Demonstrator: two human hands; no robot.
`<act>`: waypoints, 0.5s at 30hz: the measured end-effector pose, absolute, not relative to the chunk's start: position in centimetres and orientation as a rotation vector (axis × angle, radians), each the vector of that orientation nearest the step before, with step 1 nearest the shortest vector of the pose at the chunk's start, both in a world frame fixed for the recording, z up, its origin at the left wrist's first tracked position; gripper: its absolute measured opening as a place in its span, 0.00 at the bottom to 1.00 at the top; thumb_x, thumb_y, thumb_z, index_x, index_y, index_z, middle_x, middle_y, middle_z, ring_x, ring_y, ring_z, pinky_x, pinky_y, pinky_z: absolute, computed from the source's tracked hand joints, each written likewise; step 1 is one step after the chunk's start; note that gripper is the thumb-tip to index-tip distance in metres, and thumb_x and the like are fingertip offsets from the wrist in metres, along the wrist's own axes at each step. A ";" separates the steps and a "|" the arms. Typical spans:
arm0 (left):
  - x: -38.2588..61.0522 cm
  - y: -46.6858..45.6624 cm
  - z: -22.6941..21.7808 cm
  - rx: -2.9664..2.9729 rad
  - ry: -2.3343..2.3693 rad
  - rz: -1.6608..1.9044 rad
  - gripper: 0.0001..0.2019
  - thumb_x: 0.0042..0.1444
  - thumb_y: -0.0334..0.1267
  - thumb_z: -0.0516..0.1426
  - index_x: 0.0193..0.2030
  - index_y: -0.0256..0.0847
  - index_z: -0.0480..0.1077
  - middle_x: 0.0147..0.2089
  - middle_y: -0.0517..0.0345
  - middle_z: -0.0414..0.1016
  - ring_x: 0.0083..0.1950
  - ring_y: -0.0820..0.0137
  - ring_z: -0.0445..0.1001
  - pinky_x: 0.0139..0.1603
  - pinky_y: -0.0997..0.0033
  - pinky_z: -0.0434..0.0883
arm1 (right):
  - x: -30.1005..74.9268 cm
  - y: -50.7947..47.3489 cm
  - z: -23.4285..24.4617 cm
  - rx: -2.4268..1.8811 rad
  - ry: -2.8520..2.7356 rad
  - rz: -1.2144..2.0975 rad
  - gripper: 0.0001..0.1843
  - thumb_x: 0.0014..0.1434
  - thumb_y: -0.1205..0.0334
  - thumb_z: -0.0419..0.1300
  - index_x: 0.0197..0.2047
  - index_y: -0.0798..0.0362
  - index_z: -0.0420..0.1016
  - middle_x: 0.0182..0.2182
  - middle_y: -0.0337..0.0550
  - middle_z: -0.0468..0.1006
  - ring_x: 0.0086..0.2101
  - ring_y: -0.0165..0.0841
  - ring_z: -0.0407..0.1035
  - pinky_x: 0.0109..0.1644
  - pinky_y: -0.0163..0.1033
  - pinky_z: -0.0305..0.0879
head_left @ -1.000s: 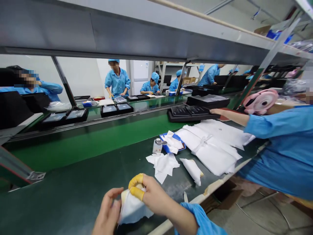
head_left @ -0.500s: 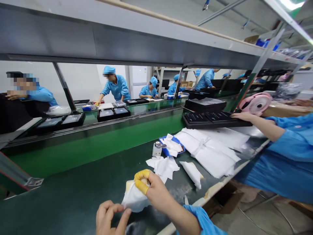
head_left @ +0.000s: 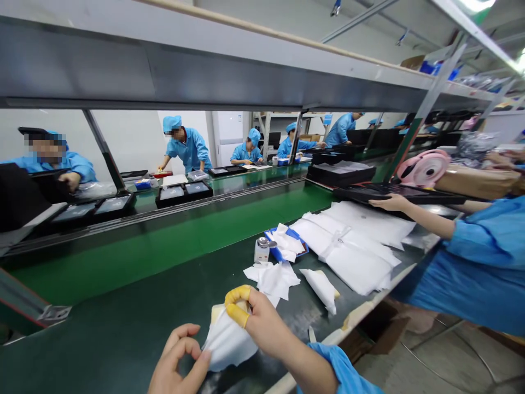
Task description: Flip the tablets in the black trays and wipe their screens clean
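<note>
A white cloth (head_left: 229, 342) lies partly around a pale yellow pad (head_left: 216, 312) low in the middle of the view. My right hand (head_left: 262, 323), with yellow finger cots on thumb and forefinger, pinches the upper end of the cloth and pad. At the cloth's lower left edge, my left hand (head_left: 178, 358) holds the fabric between thumb and fingertips. What lies under the cloth is hidden. Right of my hands, a second cloth-wrapped pad (head_left: 322, 290) rests on the dark green bench, a yellowish corner showing. Loose white cloths (head_left: 273, 282) are spread just beyond my right hand.
A pump bottle (head_left: 262, 250) stands beside a blue tray (head_left: 304, 249) of white cloths. White sheets or bags (head_left: 353, 257) are stacked to the right. Beyond runs a green conveyor (head_left: 197, 230). On the right, a co-worker's hands hold a black tray (head_left: 410, 194); other workers stand across the line.
My left hand has drawn the cloth's edge down and left, stretching it. My right hand has stayed nearly still. The co-worker on the right has lifted the black tray and shifted it rightward.
</note>
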State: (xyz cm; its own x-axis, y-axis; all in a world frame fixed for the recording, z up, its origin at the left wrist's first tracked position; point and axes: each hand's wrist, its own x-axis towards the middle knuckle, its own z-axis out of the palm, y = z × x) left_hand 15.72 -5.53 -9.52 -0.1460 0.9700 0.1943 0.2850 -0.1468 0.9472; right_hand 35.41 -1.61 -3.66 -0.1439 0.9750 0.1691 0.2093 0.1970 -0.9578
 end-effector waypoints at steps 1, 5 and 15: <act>15.5 -5.3 -9.5 1.434 1.436 1.296 0.26 0.44 0.65 0.62 0.20 0.42 0.66 0.48 0.46 0.70 0.56 0.54 0.67 0.56 0.61 0.58 | 35.4 -1.6 -3.7 -1.165 -1.550 1.040 0.05 0.56 0.62 0.60 0.36 0.51 0.77 0.36 0.40 0.77 0.37 0.35 0.70 0.43 0.40 0.63; 15.2 -4.6 -10.0 1.349 1.396 1.243 0.27 0.40 0.65 0.64 0.20 0.41 0.66 0.48 0.43 0.71 0.53 0.55 0.69 0.50 0.62 0.63 | 35.4 -1.7 -3.6 -1.143 -1.532 1.054 0.06 0.56 0.60 0.61 0.36 0.51 0.77 0.37 0.41 0.78 0.39 0.35 0.70 0.44 0.40 0.64; 15.8 -3.1 -5.7 1.093 0.909 0.943 0.51 0.39 0.56 0.69 0.66 0.35 0.53 0.59 0.32 0.71 0.54 0.54 0.75 0.56 0.56 0.67 | 35.2 -2.0 -3.3 -1.085 -1.552 1.135 0.06 0.55 0.61 0.62 0.35 0.52 0.77 0.37 0.42 0.77 0.38 0.37 0.71 0.44 0.41 0.65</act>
